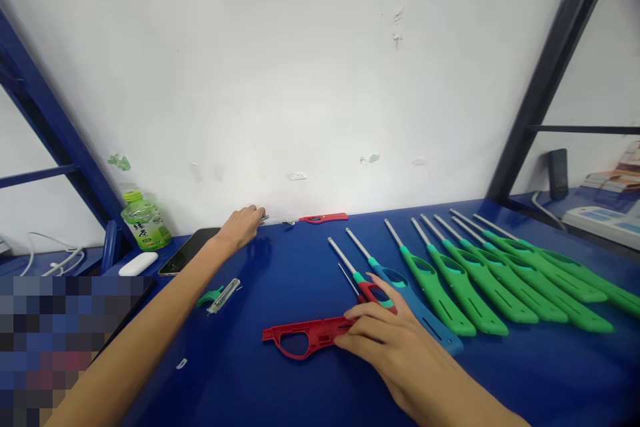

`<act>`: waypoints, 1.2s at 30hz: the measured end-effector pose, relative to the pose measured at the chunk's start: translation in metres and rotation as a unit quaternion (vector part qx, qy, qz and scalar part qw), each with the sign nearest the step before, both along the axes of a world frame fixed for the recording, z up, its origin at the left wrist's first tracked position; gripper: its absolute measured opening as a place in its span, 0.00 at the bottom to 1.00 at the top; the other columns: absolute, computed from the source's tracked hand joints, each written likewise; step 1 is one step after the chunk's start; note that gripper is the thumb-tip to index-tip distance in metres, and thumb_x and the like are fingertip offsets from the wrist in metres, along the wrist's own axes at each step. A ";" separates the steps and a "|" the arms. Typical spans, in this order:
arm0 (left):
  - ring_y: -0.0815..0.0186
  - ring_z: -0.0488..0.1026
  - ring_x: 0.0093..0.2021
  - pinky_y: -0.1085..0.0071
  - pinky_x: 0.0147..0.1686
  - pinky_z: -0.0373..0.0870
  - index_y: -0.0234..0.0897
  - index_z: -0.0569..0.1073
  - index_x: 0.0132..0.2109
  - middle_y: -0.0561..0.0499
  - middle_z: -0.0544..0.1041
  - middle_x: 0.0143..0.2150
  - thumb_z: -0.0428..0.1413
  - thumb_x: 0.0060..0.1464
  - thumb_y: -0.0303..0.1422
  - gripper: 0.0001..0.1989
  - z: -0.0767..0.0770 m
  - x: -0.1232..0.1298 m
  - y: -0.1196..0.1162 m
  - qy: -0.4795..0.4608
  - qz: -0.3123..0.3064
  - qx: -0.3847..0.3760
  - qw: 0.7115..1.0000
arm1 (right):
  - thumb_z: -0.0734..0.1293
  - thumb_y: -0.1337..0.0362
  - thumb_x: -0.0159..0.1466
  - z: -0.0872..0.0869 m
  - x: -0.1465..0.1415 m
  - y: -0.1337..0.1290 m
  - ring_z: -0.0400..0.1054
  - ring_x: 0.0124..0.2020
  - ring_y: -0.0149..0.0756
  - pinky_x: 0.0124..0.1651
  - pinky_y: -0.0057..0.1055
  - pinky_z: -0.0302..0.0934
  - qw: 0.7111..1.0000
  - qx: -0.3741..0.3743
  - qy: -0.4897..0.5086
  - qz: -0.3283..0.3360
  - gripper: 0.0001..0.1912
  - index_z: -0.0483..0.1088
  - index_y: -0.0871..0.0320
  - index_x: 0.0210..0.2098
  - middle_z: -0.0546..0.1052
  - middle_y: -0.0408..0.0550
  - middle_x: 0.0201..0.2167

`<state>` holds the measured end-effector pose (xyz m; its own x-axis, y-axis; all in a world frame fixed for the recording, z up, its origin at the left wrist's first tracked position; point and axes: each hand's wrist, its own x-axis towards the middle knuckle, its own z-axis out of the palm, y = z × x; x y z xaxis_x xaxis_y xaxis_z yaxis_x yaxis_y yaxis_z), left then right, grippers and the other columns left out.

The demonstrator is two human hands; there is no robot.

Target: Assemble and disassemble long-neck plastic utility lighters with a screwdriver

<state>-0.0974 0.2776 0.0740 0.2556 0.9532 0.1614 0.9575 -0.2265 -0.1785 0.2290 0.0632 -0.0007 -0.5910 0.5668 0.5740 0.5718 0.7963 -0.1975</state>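
My right hand (383, 340) grips a red half-shell of a long-necked lighter (320, 333), its trigger loop pointing left and its inner side up. Just behind those fingers lies a red lighter (367, 288) with a metal neck, partly covered by my hand. Far off at the wall, my left hand (244, 225) has its fingers pressed together on a small metallic bit that I cannot make out. Right of that hand are a thin white wire (287, 221) and another red lighter shell (325, 217). Nearer, a clear lighter insert (224, 296) lies against a teal trigger piece (209, 296).
Several green lighters (475, 280) fan out on the right, beside a blue lighter (417, 303). At the left stand a green drink bottle (145, 221), a white case (139, 264) and a black phone (190, 250). A small white piece (181, 363) lies on the blue table (230, 380).
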 end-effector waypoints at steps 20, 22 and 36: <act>0.70 0.85 0.41 0.86 0.34 0.77 0.53 0.75 0.62 0.52 0.81 0.49 0.48 0.78 0.46 0.16 -0.058 0.000 -0.293 -0.234 -0.136 0.174 0.947 | 0.57 0.67 0.79 0.016 0.008 -0.030 0.83 0.47 0.23 0.67 0.16 0.61 0.985 0.153 -0.043 0.059 0.19 0.80 0.55 0.53 0.88 0.41 0.41; 0.71 0.86 0.43 0.86 0.42 0.77 0.53 0.76 0.61 0.55 0.82 0.48 0.51 0.76 0.47 0.15 -0.063 0.002 -0.295 -0.274 -0.132 0.157 0.940 | 0.57 0.67 0.79 0.014 0.010 -0.029 0.84 0.47 0.24 0.69 0.19 0.60 0.985 0.151 -0.047 0.066 0.19 0.80 0.55 0.53 0.88 0.42 0.41; 0.71 0.81 0.41 0.81 0.42 0.78 0.49 0.80 0.58 0.53 0.82 0.45 0.52 0.77 0.36 0.14 -0.068 0.010 -0.291 -0.282 -0.164 0.144 0.934 | 0.58 0.69 0.80 -0.009 0.020 -0.031 0.80 0.56 0.24 0.78 0.29 0.46 0.993 0.090 -0.027 0.065 0.20 0.77 0.53 0.61 0.86 0.41 0.50</act>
